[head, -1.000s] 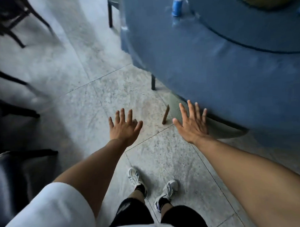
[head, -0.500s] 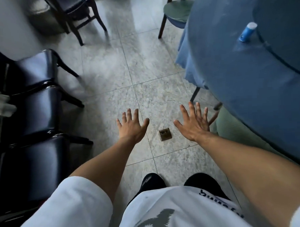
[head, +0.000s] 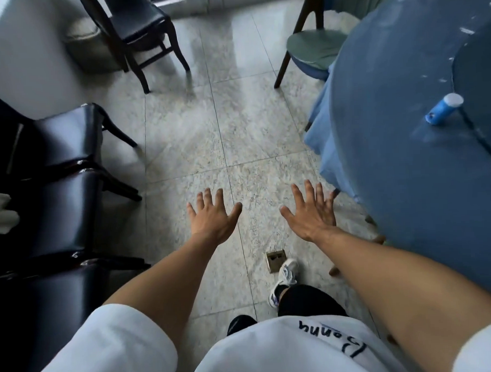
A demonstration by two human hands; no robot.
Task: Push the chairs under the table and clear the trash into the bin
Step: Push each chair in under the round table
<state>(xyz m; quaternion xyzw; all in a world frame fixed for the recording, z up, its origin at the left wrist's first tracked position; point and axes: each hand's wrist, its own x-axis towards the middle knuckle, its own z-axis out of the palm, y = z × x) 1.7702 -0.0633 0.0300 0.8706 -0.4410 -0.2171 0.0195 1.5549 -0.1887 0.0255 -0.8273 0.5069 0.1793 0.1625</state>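
A round table [head: 400,197] under a blue cloth fills the right side. A green-seated wooden chair [head: 314,48] stands at its far edge, partly tucked under the cloth. A blue and white bottle [head: 443,109] lies on its side on the tabletop, with small white scraps [head: 465,30] scattered further back. My left hand [head: 213,217] and my right hand [head: 312,211] are stretched out in front of me over the floor, fingers spread, holding nothing. Wooden chair legs [head: 375,238] show under the cloth near my right forearm.
Three black padded chairs [head: 63,178] line the left wall. Another black chair [head: 138,25] stands at the back left beside a grey bin [head: 83,38]. A brass floor socket [head: 275,259] sits in the tiles by my foot. Open tiled floor [head: 197,126] runs between table and chairs.
The view has lifted and swung left, away from the table edge, bringing the far chairs and the bin into view. I have stepped forward past the floor socket. Both hands stay spread and empty.
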